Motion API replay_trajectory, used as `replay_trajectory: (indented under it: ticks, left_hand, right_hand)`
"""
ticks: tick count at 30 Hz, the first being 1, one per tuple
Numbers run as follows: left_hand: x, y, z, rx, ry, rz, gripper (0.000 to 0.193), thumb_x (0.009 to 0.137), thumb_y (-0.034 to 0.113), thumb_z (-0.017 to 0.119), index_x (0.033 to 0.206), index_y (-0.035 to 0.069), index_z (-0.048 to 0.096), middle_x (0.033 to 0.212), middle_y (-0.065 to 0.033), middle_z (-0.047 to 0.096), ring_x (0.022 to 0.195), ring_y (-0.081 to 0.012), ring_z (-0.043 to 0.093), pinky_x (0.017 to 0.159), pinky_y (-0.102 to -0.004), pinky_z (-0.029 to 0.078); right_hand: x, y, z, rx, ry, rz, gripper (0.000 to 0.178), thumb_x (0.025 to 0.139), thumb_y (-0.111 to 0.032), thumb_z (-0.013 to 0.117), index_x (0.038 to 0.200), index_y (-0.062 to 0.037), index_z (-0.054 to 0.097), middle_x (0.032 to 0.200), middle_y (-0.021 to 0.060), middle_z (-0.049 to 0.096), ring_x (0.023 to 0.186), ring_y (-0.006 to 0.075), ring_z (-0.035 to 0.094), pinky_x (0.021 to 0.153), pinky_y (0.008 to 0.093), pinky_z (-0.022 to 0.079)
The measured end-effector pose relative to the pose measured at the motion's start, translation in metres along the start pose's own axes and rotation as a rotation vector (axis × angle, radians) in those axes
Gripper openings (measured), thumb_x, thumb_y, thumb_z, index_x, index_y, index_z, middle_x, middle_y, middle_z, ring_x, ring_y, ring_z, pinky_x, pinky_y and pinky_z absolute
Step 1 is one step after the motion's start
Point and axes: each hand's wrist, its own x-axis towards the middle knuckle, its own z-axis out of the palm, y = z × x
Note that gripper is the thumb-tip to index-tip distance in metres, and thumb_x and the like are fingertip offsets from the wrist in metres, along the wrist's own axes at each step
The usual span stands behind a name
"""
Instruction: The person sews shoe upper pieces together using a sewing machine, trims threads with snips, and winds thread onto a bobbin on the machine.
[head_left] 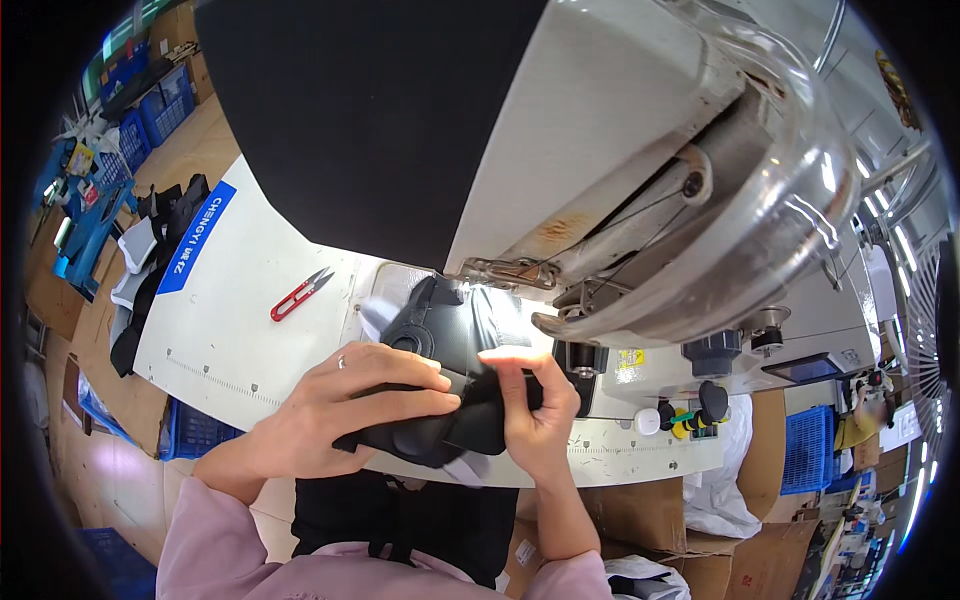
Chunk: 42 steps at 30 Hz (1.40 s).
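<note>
A black, smooth, padded piece with a round raised ring on it lies at the front of a white sewing machine. Its far end reaches under the machine's needle area, where a bright light falls. Across the piece's left part lies my left hand, fingers bent over it and the thumb hidden beneath. At the right edge, my right hand pinches the piece between thumb and forefinger. Pale lining or paper shows at its near end. Red-handled thread snips rest on the white table, left of the piece.
A clear curved guard juts out from the machine on the right. Small spools and bottles stand at the table's right front. Dark and grey cut pieces lie at the left. Cardboard boxes and blue crates stand around.
</note>
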Motion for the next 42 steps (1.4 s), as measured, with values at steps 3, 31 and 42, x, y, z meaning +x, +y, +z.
replay_trajectory:
  ticks: [3, 31, 42]
  left_hand:
    - [0.000, -0.004, 0.007, -0.151, 0.111, -0.008, 0.062, 0.059, -0.006, 0.050, 0.116, -0.001, 0.073, 0.121, -0.0164, 0.072, 0.122, -0.0342, 0.065, 0.113, -0.0492, 0.045]
    - [0.015, -0.023, 0.010, 0.025, 0.198, 0.087, 0.059, 0.054, -0.011, 0.052, 0.108, 0.003, 0.073, 0.112, -0.0121, 0.075, 0.115, -0.0344, 0.069, 0.110, -0.0472, 0.050]
    - [0.019, -0.022, 0.002, 0.157, 0.079, 0.113, 0.058, 0.058, -0.015, 0.063, 0.112, 0.005, 0.071, 0.121, -0.0073, 0.072, 0.120, -0.0327, 0.065, 0.106, -0.0451, 0.054]
  right_hand:
    - [0.006, -0.003, -0.006, -0.173, -0.061, -0.230, 0.016, 0.096, 0.002, 0.061, 0.101, -0.0046, 0.075, 0.086, 0.0048, 0.076, 0.073, 0.0136, 0.065, 0.070, 0.0255, 0.049]
    - [0.013, 0.039, -0.019, -0.603, -0.117, -0.066, 0.029, 0.098, -0.004, 0.058, 0.121, -0.0106, 0.074, 0.088, 0.0067, 0.073, 0.068, 0.0151, 0.066, 0.065, 0.0285, 0.051]
    - [0.017, 0.076, -0.033, -0.926, -0.164, -0.312, 0.086, 0.081, -0.054, 0.074, 0.129, 0.0125, 0.051, 0.099, 0.0186, 0.057, 0.086, 0.0302, 0.059, 0.073, 0.0429, 0.049]
